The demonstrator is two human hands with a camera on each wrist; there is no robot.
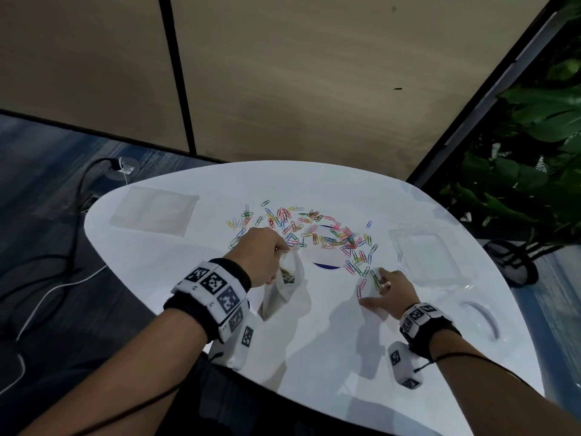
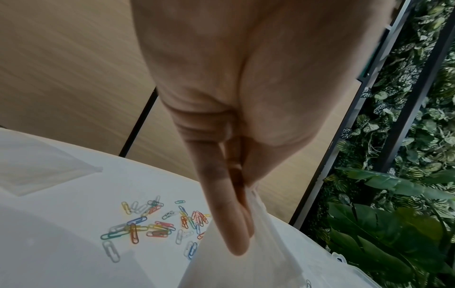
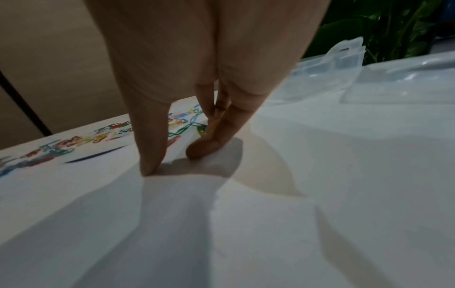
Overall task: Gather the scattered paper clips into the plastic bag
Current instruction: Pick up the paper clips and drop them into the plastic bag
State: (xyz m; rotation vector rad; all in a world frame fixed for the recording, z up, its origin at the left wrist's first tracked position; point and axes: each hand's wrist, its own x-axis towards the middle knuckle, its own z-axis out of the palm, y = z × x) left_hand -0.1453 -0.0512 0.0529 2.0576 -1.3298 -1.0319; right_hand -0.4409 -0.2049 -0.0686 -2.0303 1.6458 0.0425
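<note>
— Fingers first! What do they do on the left hand?

— They curl and pinch the top edge of the plastic bag. The left wrist view shows the thumb and fingers pressed together on the thin white plastic. The head view shows something the wrist view hides: some clips are already down inside the bag, and its mouth gapes open under the hand.

— And the right hand?

— Its fingers are spread and fairly straight, tips down on the white table. In the right wrist view one fingertip presses the table, and another lies just beside a green clip. I cannot tell if it touches that clip. It holds nothing.

— Where are the paper clips?

— Just past the right fingertips there are a few green and pink ones. The big bright heap is farther out, between the two hands and beyond them. The left wrist view shows one bunch lying just left of the bag.

— Anything else out there?

— A clear flat bag lies at the far left of the table. A clear plastic box sits to the right of the heap. Green plants stand past the table on the right
</note>
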